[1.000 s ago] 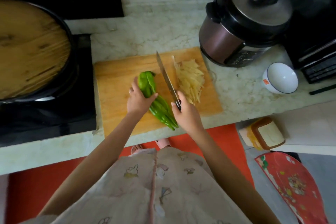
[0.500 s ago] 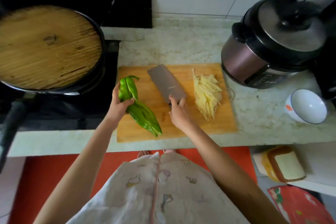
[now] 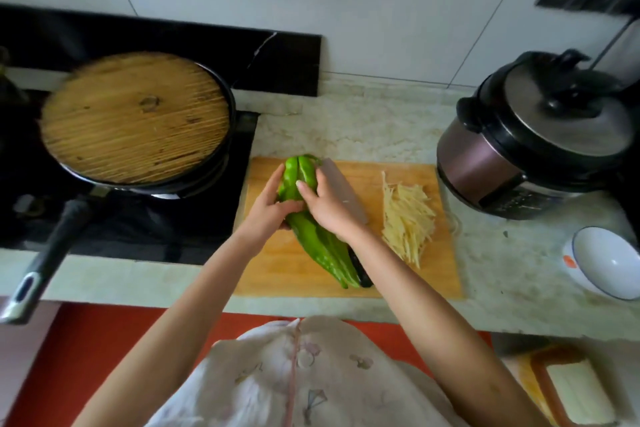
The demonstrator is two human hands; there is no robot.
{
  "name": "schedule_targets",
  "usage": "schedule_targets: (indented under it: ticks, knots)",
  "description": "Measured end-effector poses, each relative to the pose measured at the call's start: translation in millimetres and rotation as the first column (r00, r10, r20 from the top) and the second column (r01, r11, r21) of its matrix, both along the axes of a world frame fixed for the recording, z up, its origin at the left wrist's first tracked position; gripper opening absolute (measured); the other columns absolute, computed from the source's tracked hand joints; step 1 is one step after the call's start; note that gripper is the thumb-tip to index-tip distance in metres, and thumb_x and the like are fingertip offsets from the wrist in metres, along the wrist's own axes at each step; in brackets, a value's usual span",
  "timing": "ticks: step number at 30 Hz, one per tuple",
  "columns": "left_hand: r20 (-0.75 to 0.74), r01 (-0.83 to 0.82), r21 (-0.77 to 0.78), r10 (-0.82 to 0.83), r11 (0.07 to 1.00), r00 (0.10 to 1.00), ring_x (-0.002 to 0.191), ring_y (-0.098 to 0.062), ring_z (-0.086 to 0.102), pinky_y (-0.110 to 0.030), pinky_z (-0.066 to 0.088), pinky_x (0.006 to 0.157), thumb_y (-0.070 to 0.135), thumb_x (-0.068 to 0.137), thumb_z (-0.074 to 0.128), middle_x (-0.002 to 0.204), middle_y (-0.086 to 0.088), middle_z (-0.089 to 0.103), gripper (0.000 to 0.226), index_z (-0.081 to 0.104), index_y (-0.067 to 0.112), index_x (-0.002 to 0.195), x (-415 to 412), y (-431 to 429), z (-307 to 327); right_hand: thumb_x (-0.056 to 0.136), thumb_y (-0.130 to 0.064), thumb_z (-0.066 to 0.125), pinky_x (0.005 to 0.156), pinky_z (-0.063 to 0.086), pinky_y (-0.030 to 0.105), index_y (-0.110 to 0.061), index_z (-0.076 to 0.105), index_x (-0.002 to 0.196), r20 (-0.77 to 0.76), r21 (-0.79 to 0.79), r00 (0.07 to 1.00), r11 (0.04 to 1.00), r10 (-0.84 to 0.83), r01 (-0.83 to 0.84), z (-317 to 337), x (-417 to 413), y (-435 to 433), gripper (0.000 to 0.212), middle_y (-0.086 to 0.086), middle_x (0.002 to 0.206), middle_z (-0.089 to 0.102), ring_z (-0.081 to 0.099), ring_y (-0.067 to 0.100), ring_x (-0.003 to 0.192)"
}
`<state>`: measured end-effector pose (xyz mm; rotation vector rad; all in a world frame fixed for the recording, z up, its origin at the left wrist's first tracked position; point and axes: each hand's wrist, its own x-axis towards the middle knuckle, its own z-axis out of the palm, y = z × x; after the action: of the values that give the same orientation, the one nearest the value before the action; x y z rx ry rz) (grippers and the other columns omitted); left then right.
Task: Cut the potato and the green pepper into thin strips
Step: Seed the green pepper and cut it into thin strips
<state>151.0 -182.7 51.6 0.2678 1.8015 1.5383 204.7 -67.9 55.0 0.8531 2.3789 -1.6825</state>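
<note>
Nearby: cleaver [image 3: 341,185] flat beside pepper [image 3: 318,246], potato strips [image 3: 408,218] right.

Single view, from a wide-angle camera worn on the person's head, facing forward and steeply down onto the desk [image 3: 346,128] at arm's length. The cutting board [image 3: 277,270] lies just below frame centre, where the left hand [image 3: 273,206] and right hand [image 3: 330,210] meet on the green pepper [image 3: 318,246]. Coverage runs from the frying pan [image 3: 55,239] at left to the pressure cooker [image 3: 519,156] at right, with the tiled wall [image 3: 381,28] above and the wearer's garment [image 3: 277,385] along the bottom edge.
</note>
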Motion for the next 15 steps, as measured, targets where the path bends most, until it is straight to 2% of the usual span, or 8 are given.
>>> schedule_targets:
  ticks: [2,4,6,10,13,15]
  knots:
    - [0.0,0.012,-0.001,-0.012,1.0,1.0,0.088,-0.019,0.061,-0.04,0.051,0.074,-0.003,0.09,0.052,0.113,0.004,0.059,0.074,0.028,0.034,0.149,-5,2,7,0.101,-0.04,0.038,0.092,0.034,0.018,-0.02,0.021,0.151,-0.03,0.049,0.999,0.999,0.025,-0.023,9,1,12,0.056,0.003,0.148,0.038,0.04,0.022,0.134]
    - [-0.027,0.037,-0.003,-0.038,0.999,0.999,0.082,-0.018,0.061,-0.037,0.05,0.069,-0.004,0.089,0.05,0.107,0.005,0.059,0.072,0.03,0.033,0.147,-8,5,15,0.101,-0.041,0.038,0.095,0.036,0.023,-0.017,0.027,0.15,-0.052,0.136,0.997,0.989,0.058,-0.05,18,1,22,0.055,0.005,0.145,0.04,0.04,0.022,0.133]
    - [-0.03,0.06,0.021,-0.059,0.998,0.998,0.078,-0.017,0.059,-0.036,0.05,0.067,-0.006,0.089,0.047,0.102,0.001,0.059,0.071,0.032,0.039,0.142,-10,10,23,0.102,-0.039,0.036,0.103,0.034,0.032,-0.016,0.025,0.15,-0.051,0.137,0.996,0.988,0.072,-0.064,26,1,28,0.054,0.007,0.149,0.037,0.037,0.023,0.135]
    - [-0.02,0.097,0.08,-0.095,0.992,0.995,0.082,-0.022,0.057,-0.037,0.049,0.071,-0.006,0.087,0.045,0.097,-0.008,0.058,0.064,0.041,0.032,0.138,-15,18,33,0.104,-0.035,0.032,0.106,0.026,0.026,-0.017,0.017,0.152,-0.039,0.114,0.996,0.991,0.075,-0.07,42,1,40,0.054,0.004,0.156,0.025,0.028,0.02,0.141]
    - [0.025,0.098,0.137,-0.102,0.986,0.994,0.072,-0.014,0.061,-0.029,0.053,0.064,0.002,0.077,0.049,0.091,-0.006,0.061,0.062,0.048,0.029,0.133,-17,21,39,0.104,-0.035,0.032,0.108,0.023,0.025,-0.014,0.019,0.151,-0.048,0.116,0.996,0.991,0.078,-0.072,52,0,47,0.054,0.004,0.157,0.024,0.024,0.019,0.142]
    - [0.043,0.083,0.161,-0.09,0.984,0.995,0.07,-0.013,0.061,-0.026,0.053,0.061,0.002,0.078,0.049,0.092,-0.007,0.061,0.059,0.049,0.028,0.131,-19,23,41,0.104,-0.036,0.032,0.109,0.022,0.026,-0.015,0.019,0.151,-0.047,0.126,0.995,0.988,0.09,-0.084,58,-1,50,0.054,0.003,0.157,0.023,0.024,0.019,0.143]
